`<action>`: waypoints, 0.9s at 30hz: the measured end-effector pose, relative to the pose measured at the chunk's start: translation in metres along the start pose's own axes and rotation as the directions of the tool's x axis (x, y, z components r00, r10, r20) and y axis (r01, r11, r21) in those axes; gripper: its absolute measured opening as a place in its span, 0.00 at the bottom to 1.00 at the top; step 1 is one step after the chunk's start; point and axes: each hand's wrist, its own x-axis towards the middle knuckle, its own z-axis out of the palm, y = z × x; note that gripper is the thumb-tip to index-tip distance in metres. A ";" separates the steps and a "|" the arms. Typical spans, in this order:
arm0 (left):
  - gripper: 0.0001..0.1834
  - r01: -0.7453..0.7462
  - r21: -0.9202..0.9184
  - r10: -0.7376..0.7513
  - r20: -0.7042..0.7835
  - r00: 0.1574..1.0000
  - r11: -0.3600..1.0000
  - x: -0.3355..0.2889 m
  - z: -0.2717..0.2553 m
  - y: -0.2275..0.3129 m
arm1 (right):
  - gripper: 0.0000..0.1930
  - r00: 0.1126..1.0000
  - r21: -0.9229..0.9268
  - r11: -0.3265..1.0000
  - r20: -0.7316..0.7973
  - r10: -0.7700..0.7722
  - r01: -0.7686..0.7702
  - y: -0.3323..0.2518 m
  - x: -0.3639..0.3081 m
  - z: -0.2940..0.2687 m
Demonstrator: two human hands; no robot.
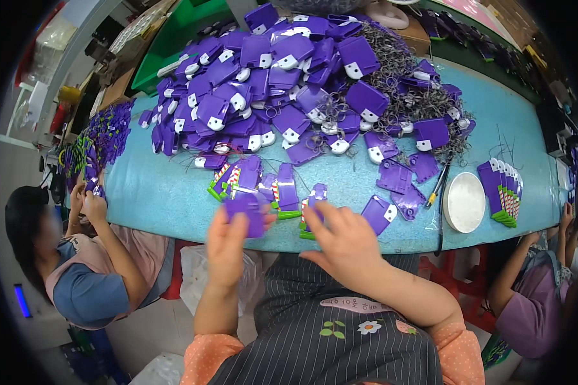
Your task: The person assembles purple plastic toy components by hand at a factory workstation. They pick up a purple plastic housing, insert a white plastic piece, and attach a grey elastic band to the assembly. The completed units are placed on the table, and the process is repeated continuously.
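My left hand [226, 251] is closed around a flat purple plastic piece [245, 215], held slightly above the table's near edge; motion blurs it a little. My right hand [350, 244] has its thumb and fingers apart, and its fingertips are over a small purple part with a green edge and striped side [306, 226]. Whether they touch it I cannot tell. Just beyond my hands lie more such parts [288, 189], with thin wires around them. A purple plate with a white corner [379, 215] lies right of my right hand.
A large heap of purple-and-white plastic pieces [263, 83] and tangled metal rings [392, 64] covers the table's [494, 122] far middle. To the right are a cutter knife [438, 185], a white round dish [464, 202] and a fanned stack of purple parts [499, 192]. People [96, 256] sit at both sides.
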 end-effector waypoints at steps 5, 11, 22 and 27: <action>0.11 0.039 0.135 -0.056 0.124 0.991 0.990 0.010 0.017 -0.037 | 0.15 0.994 0.017 0.995 0.038 -0.098 0.097 0.016 -0.030 0.002; 0.15 0.054 -0.073 -0.046 0.114 0.992 0.996 -0.008 0.051 -0.037 | 0.15 0.948 0.900 0.430 -0.073 0.308 -0.070 0.018 -0.071 -0.067; 0.18 0.515 -0.301 -0.369 0.427 0.825 0.803 -0.037 0.069 -0.023 | 0.17 0.870 0.929 -0.047 0.360 0.337 -0.366 0.036 -0.089 -0.016; 0.20 0.717 -0.079 -0.494 0.672 0.552 0.693 -0.055 0.079 -0.045 | 0.19 0.800 0.873 0.194 0.294 0.524 -0.448 0.036 -0.046 -0.032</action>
